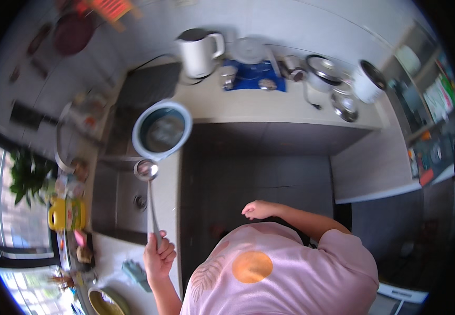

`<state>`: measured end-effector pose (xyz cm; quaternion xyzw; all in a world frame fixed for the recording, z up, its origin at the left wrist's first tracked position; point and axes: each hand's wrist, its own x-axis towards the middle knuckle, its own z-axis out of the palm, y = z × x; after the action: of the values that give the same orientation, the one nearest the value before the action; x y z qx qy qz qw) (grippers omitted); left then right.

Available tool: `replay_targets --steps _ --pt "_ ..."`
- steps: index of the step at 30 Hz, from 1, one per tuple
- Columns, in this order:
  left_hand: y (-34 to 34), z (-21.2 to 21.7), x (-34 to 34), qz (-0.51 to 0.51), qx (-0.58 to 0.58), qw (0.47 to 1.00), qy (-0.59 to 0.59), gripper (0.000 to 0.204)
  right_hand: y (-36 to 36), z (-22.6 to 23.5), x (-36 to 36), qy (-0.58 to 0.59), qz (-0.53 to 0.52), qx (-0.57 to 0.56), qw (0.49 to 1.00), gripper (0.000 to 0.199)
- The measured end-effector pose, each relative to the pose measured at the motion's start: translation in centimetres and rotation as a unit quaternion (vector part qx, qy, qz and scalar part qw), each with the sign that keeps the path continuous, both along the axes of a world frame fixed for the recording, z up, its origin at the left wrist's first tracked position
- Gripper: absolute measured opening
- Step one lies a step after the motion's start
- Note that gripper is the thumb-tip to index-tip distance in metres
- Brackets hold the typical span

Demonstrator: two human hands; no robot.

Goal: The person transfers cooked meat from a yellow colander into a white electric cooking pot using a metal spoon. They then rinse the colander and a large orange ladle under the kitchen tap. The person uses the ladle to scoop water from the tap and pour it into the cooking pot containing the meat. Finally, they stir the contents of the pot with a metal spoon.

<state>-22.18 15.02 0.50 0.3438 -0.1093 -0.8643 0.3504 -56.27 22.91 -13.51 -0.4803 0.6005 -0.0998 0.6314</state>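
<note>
My left hand (160, 257) is closed round the handle of a long metal ladle (147, 170). The ladle points away from me, its round bowl over the edge of the sink and just short of a basin. That round basin (187, 128) has a pale blue rim and a dark teal inside, with what looks like liquid in it. It stands at the far end of the sink by the counter corner. In front of my shirt hovers my right hand (259, 210), fingers curled in, with nothing visible in them.
A steel sink (125, 184) lies left of the ladle. Along the back counter stand a white kettle (196, 55), a blue mat (264, 79) with small items, a lidded pot (323, 71) and a white canister (366, 84). A yellow jug (67, 213) and a teal cloth (135, 274) are at the left.
</note>
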Motion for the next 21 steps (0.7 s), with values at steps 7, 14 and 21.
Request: replay_targets --steps 7,14,21 --pt "-0.4 4.4 -29.0 -0.312 0.024 0.946 0.08 0.043 10.0 4.7 -11.7 -0.12 -0.136 -0.032 0.983 0.038" --pt "1.9 9.1 -55.6 -0.49 0.024 0.861 0.136 0.039 18.5 5.1 -23.2 -0.176 -0.346 -0.024 0.921 0.031" --pt "2.8 9.1 -79.2 -0.534 -0.108 0.831 0.112 0.03 21.4 5.6 -33.2 -0.201 -0.521 -0.091 0.825 0.029"
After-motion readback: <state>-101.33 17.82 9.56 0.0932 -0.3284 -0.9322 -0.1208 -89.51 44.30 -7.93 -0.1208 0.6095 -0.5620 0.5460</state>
